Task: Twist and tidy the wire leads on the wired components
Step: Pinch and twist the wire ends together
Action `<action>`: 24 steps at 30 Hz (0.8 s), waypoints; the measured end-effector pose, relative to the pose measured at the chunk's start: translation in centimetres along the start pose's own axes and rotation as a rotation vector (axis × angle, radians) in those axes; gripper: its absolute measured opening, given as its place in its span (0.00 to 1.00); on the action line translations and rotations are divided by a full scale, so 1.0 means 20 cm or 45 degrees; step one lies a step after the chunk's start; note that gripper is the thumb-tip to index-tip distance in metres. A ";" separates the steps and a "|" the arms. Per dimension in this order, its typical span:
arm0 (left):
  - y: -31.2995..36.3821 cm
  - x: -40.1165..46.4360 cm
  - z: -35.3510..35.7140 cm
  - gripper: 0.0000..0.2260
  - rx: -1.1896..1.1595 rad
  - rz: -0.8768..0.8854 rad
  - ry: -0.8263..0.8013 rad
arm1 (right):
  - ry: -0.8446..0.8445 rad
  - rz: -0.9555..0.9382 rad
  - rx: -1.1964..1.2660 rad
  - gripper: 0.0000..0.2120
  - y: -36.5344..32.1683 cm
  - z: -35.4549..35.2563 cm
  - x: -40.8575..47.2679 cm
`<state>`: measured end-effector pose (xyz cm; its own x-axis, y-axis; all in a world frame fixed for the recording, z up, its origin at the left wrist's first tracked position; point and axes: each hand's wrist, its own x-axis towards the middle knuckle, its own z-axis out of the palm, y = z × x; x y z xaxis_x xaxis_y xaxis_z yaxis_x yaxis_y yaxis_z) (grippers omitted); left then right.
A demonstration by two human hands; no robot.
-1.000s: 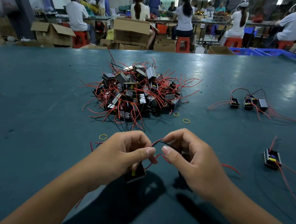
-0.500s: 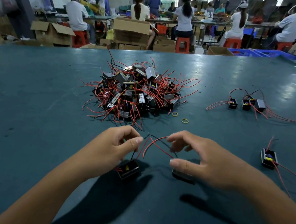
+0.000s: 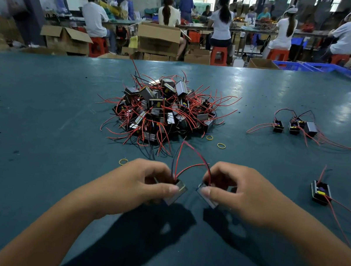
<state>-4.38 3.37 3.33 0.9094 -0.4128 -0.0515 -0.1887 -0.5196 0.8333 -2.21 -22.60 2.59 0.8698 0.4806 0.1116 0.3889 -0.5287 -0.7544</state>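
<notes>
My left hand [image 3: 148, 183] grips a small black component [image 3: 177, 192] with a metal band, held just above the green table [image 3: 32, 133]. My right hand [image 3: 236, 193] grips a second component [image 3: 206, 198] close beside it. Red and black wire leads [image 3: 188, 160] arch up from both parts between my hands. A large heap of the same wired components [image 3: 164, 112] lies straight ahead of my hands.
Three components [image 3: 295, 126] with splayed red leads sit at the far right, and a single one [image 3: 320, 192] lies right of my right hand. Yellow rubber bands [image 3: 221, 145] lie near the heap. People work at benches beyond the table, among cardboard boxes.
Both hands have closed onto the component bodies and drawn them together and off the table. The leads, earlier pinched between my fingertips, now stand up freely.
</notes>
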 end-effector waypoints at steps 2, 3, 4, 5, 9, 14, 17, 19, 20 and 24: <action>0.03 0.00 0.04 0.06 -0.324 0.008 0.042 | 0.064 0.032 0.243 0.10 -0.02 0.03 0.01; 0.03 0.00 0.06 0.06 -0.433 -0.001 0.055 | 0.091 0.044 0.341 0.08 -0.02 0.05 0.01; 0.04 0.01 0.08 0.07 -0.519 -0.022 0.062 | 0.115 0.056 0.412 0.07 -0.02 0.07 0.02; 0.04 0.01 0.10 0.08 -0.585 -0.055 0.066 | 0.136 0.074 0.456 0.06 -0.02 0.08 0.01; 0.04 0.03 0.15 0.06 -0.813 -0.155 0.085 | 0.173 0.144 0.583 0.05 -0.03 0.12 0.01; 0.03 0.04 0.18 0.12 -0.888 -0.136 0.116 | 0.158 0.139 0.428 0.05 -0.07 0.11 -0.01; 0.01 0.05 0.20 0.16 -0.764 -0.100 0.138 | 0.144 0.167 0.432 0.05 -0.09 0.12 -0.01; 0.00 0.05 0.20 0.18 -0.699 -0.030 0.178 | 0.113 0.175 0.484 0.06 -0.10 0.13 -0.01; 0.00 0.05 0.21 0.18 -0.675 0.002 0.192 | 0.101 0.173 0.538 0.06 -0.10 0.13 -0.01; 0.01 0.06 0.22 0.17 -0.589 0.117 0.160 | 0.038 0.170 0.798 0.09 -0.13 0.13 -0.02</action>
<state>-4.96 -0.52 1.00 0.9398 -0.3329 0.0768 -0.1115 -0.0862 0.9900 -4.34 -19.58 2.73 0.9101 0.4143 0.0015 0.0331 -0.0693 -0.9970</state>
